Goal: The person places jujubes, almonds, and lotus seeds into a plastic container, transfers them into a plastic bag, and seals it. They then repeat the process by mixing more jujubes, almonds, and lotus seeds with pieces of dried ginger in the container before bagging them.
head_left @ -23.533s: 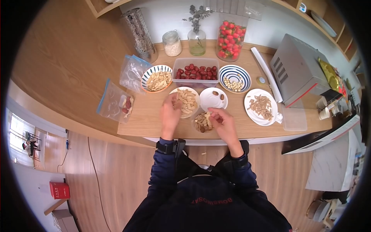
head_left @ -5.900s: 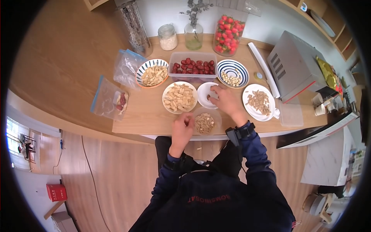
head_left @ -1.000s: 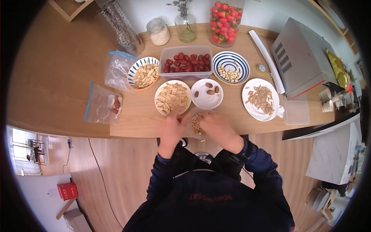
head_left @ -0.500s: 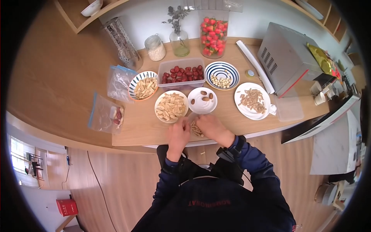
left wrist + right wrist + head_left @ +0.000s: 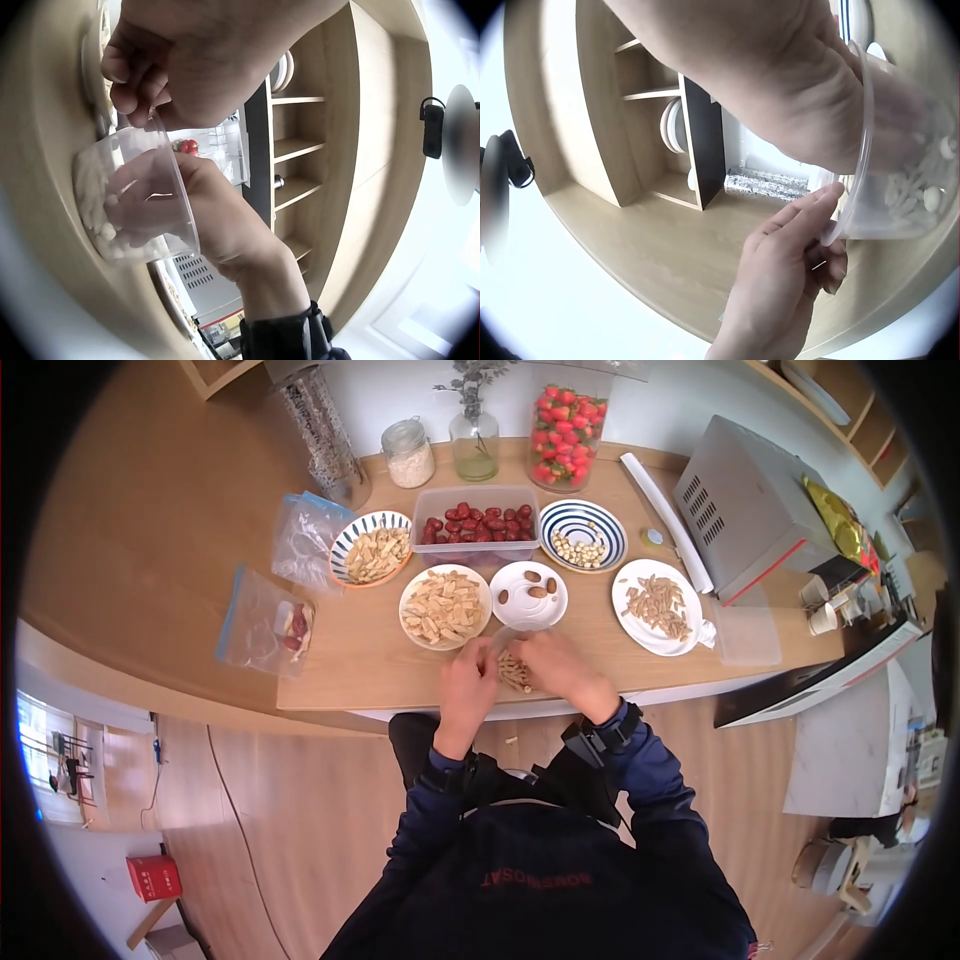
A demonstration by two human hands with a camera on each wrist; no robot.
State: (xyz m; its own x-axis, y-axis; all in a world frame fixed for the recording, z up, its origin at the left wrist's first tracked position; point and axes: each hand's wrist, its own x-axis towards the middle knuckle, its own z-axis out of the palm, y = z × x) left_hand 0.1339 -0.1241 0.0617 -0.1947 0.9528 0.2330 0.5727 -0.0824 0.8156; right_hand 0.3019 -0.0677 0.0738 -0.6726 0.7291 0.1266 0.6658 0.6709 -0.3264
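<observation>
My left hand (image 5: pixel 467 687) pinches the rim of a clear plastic tub (image 5: pixel 866 142) between thumb and fingers. The tub stands near the table's front edge and contains pale stick-like pieces (image 5: pixel 514 676) and a few round white ones. My right hand (image 5: pixel 562 665) reaches over the rim, its fingers down among the pieces; the cloudy wall blurs them in the left wrist view, so I cannot tell whether they grip anything. Just behind the tub are a cream plate (image 5: pixel 408 628) of pale flat slices and a small white plate (image 5: pixel 515 618) with several brown oval pieces.
Further back stand a plastic box (image 5: pixel 428 500) of red dates, a striped bowl (image 5: pixel 345 540) of slices and a blue-ringed bowl (image 5: pixel 618 550) of round pieces. A white plate (image 5: pixel 640 643) of sticks lies right, zip bags (image 5: pixel 250 625) left, and a grey appliance (image 5: pixel 745 510) back right.
Earlier the right hand was over the small white plate, which now shows several brown pieces. Since then that hand has moved into the tub, and the left hand has come to its rim.
</observation>
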